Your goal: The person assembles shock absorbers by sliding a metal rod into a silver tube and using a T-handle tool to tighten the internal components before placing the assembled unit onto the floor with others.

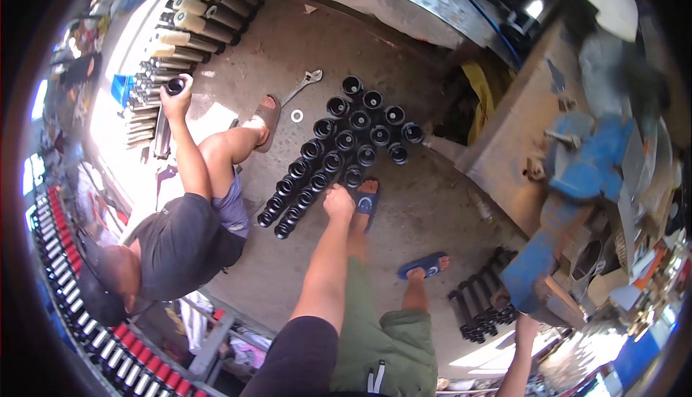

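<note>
- Probably the tubes [346, 139] are stiff and fairly weighty, as they look like hollow metal; the dark, glossy skin could turn slippery if there is oil on it, though none can be made out.
- Breakage seems a small worry; toppling seems a larger one, since they appear to stand on end, close together, and a knock to one might tip its neighbours.
- Best hold, I judge, is around the outside just below the rim, thumb against fingers; a fingertip hooked inside the open mouth would be a weaker grip, and the crowding leaves more finger room at the cluster's edge than in its middle.
- As for place, the cluster is on the floor [404, 217], ahead of the person, mouths up; the near tube [354, 175] is just beyond the left hand [339, 202], slightly to its right, with others ahead and to its left.
- The left fingers are curled in, with little gap showing; whether they touch a tube or have hold of anything, I cannot tell, as the hand covers its own grip.
- The right hand [528, 328] is well apart from the cluster, just below the blue vise [530, 274]; its fingers are partly hidden, so I cannot tell how far open they are or what they hold; a second batch [465, 309] of dark pieces is near it, to its left.
</note>
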A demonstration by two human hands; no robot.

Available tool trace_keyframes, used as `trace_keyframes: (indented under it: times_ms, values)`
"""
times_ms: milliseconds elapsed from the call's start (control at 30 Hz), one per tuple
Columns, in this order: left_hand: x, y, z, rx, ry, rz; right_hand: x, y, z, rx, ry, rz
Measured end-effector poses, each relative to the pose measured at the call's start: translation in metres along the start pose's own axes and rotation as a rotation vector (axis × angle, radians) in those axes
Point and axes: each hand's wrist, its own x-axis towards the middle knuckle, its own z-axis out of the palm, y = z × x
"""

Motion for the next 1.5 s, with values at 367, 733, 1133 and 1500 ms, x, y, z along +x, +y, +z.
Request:
trace_keyframes:
  times_ms: [367,733,1133,1500]
  values:
    - [-0.320,-0.220,-0.224,-1.158,-0.863,-0.010,-0.045,0.034,0.026,0.772,-0.026,0.099]
    - [-0.525,0.041,-0.445,-1.324,-0.344,1.524,-0.176,0.127,0.006,0.451,0.169,0.074]
    - [-0.503,0.261,-0.497,-1.322,-0.257,1.188,-0.273,0.171,0.038,0.518,0.389,0.210]
    - [-0.500,0.262,-0.507,-0.908,-0.803,1.532,-0.285,0.091,-0.067,0.841,0.489,-0.083]
